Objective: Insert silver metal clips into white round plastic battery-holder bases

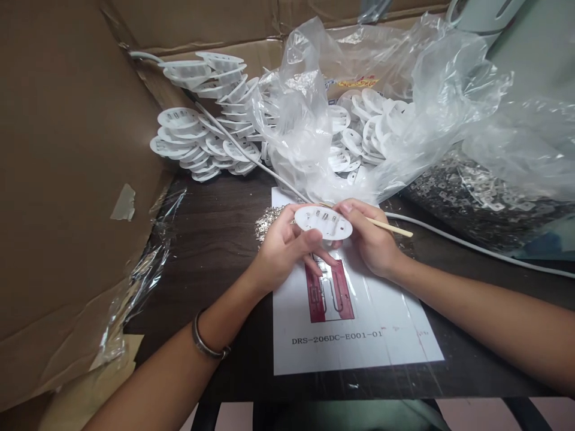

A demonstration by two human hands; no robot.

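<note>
My left hand [291, 242] grips a white oval plastic plate [321, 226] by its left side, thumb on the near edge. Small slots and what look like metal pieces show on the plate's face. In my right hand [371, 236] is a thin wooden stick [390, 227], pinched so that its tail points right. The right fingertips sit at the plate's far right edge; whether they touch it I cannot tell. Behind my left hand lies a pile of small metal clips [266, 226]. Below both hands is a printed paper sheet [359, 344] with a picture on it.
Many similar white plates [179, 134] are stacked at the back left. A clear plastic bag [305, 114] holds more plates, and another bag [485, 191] at right holds metal pieces. A white cable [471, 246] crosses the table. Cardboard [67, 179] walls the left side.
</note>
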